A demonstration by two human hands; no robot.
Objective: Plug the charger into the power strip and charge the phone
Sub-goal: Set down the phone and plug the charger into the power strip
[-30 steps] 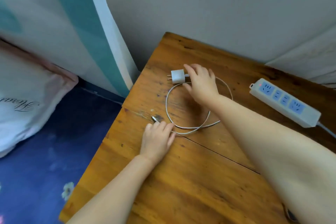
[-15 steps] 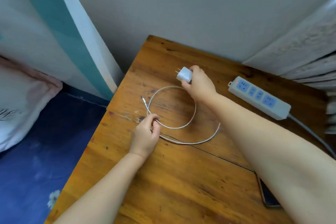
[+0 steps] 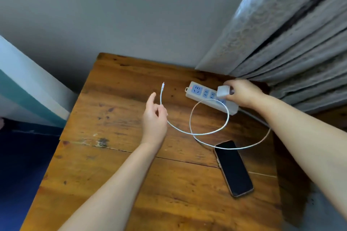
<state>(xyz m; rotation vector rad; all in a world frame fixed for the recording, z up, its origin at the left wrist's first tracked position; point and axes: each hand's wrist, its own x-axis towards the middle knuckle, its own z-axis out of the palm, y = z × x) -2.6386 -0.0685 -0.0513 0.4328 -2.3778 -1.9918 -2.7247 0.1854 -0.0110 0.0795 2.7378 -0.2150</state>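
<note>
Now | right hand (image 3: 242, 93) grips charger (image 3: 223, 91) over power strip (image 3: 199, 93) | left hand (image 3: 155, 116) pinches cable (image 3: 208, 133) | phone (image 3: 233, 168) near edge | judgement: square prongs to socket, press straight.

A worn wooden table (image 3: 116, 155) bears a power strip (image 3: 204, 95) and dark phone (image 3: 233, 168).

Soft, even daylight, fairly dim, with faint shadows. Wide-angle distortion bends the wall and curtain (image 3: 293, 43) at the edges. The worktop (image 3: 116, 165) near the middle stays reasonably sharp.
</note>
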